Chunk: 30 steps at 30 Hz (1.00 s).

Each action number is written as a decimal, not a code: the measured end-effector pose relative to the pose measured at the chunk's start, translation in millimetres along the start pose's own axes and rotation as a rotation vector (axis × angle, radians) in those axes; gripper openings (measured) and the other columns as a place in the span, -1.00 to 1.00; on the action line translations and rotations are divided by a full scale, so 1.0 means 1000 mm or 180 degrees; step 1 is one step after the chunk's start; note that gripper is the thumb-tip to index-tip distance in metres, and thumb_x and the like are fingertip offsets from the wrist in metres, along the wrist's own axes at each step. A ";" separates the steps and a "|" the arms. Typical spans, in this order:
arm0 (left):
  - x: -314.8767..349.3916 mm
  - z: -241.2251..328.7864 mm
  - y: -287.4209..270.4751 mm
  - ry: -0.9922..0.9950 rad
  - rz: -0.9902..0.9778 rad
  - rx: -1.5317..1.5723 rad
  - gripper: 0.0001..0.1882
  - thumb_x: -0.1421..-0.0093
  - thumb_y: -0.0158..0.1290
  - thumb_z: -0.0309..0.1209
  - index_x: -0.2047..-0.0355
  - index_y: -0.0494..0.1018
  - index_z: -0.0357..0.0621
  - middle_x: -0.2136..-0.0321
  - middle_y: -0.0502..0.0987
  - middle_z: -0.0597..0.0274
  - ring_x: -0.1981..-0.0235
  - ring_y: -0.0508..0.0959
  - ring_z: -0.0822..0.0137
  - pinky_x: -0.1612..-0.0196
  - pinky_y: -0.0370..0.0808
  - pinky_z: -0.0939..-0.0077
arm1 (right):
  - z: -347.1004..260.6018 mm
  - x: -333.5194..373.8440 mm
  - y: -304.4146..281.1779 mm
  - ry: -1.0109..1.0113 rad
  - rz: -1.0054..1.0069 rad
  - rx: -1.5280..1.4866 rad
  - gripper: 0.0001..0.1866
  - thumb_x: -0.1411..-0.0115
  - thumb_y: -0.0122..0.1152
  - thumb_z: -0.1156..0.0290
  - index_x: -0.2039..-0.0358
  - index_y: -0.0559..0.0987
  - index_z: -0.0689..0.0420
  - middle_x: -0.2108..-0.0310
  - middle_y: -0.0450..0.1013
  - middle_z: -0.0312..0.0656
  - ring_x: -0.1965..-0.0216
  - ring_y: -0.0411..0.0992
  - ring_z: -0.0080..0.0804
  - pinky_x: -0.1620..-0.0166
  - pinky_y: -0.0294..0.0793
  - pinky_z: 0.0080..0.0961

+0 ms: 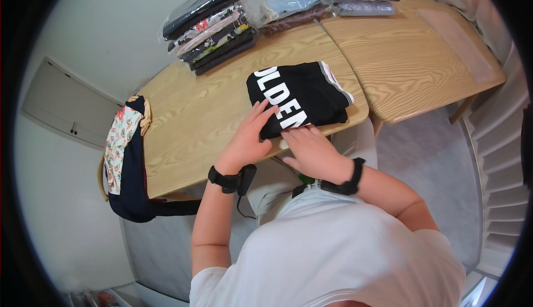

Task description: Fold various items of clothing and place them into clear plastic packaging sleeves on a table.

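Grips (248,140) (316,150) on garment (330,104) — bagged stacks (206,29), draped clothes (122,137)

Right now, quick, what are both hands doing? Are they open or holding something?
Left hand: open, spread on the folded black garment.
Right hand: open, thumb apart, touching the garment's near edge.

The garment (325,98) is matt cloth, the table (189,123) grained wood.

White block capitals (282,99) are printed across the folded black garment (322,98) at one o'clock from centre, strung from its ten to six o'clock edges.
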<state>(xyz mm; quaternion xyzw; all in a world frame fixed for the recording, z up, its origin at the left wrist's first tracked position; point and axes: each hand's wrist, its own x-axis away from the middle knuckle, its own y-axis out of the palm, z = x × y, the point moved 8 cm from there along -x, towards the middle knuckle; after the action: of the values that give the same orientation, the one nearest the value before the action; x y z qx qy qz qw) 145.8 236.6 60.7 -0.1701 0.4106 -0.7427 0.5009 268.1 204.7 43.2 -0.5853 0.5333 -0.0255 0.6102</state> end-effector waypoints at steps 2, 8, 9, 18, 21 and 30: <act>0.004 -0.004 0.006 0.0112 0.0123 -0.0013 -0.31 0.11 -0.03 -0.66 -0.14 0.25 -0.11 -0.23 0.14 0.01 -0.29 0.05 -0.01 -0.26 0.08 0.25 | 0.002 0.011 -0.022 -0.0186 -0.0745 -0.1550 -0.69 0.00 0.21 0.33 0.21 0.53 0.10 0.30 0.49 -0.18 0.24 0.45 -0.16 0.15 0.41 -0.23; 0.002 -0.003 0.005 0.0116 0.0281 -0.0599 -0.43 -0.03 0.08 -0.55 -0.10 0.29 -0.04 -0.17 0.21 -0.01 -0.22 0.14 -0.11 -0.19 0.24 0.19 | 0.078 -0.015 -0.078 0.0314 -0.0055 -0.0540 -0.56 0.13 0.23 0.55 0.14 0.52 0.09 0.03 0.38 -0.13 0.01 0.31 -0.12 -0.03 0.33 -0.31; 0.001 0.000 0.007 0.0148 0.0261 -0.0645 -0.42 -0.04 0.03 -0.62 -0.11 0.29 0.00 -0.17 0.21 -0.02 -0.21 0.16 -0.11 -0.16 0.28 0.20 | 0.083 -0.014 -0.073 0.0193 -0.0075 -0.0469 -0.53 0.13 0.22 0.56 0.11 0.51 0.09 0.02 0.38 -0.12 0.00 0.30 -0.10 -0.04 0.33 -0.31; 0.019 0.009 -0.013 -0.0060 0.0001 -0.1227 -0.46 -0.02 0.01 -0.54 -0.08 0.35 0.02 -0.12 0.29 -0.05 -0.17 0.25 -0.08 -0.09 0.35 0.20 | 0.067 -0.008 -0.040 -0.0007 -0.0641 -0.0277 -0.41 0.16 0.16 0.64 0.00 0.42 0.17 0.01 0.32 0.01 -0.02 0.26 -0.05 -0.09 0.30 -0.29; 0.005 0.019 -0.036 0.0174 0.0205 -0.0661 -0.45 -0.05 0.10 -0.31 -0.10 0.34 0.03 -0.20 0.19 -0.02 -0.25 0.12 -0.08 -0.18 0.23 0.16 | 0.065 -0.005 -0.039 -0.0016 -0.0737 -0.0174 -0.32 0.13 0.18 0.58 -0.10 0.29 0.25 -0.06 0.23 0.13 -0.08 0.19 0.04 -0.14 0.24 -0.24; -0.062 -0.045 0.006 -0.0060 -0.1193 -0.1347 0.04 0.20 0.15 0.30 -0.28 0.06 0.25 -0.32 -0.17 -0.06 -0.33 -0.25 -0.13 -0.26 -0.25 -0.17 | 0.066 0.001 -0.043 0.0040 -0.0888 0.0132 -0.20 0.12 0.32 0.36 -0.16 0.23 0.21 -0.13 0.17 0.11 -0.10 0.20 0.03 -0.11 0.28 -0.22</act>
<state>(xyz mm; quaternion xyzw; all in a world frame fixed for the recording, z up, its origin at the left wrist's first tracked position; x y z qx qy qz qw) 146.3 310.0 38.6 -0.3507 0.5133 -0.7185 0.3120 339.2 235.9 57.9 -0.6409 0.4499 -0.1247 0.6093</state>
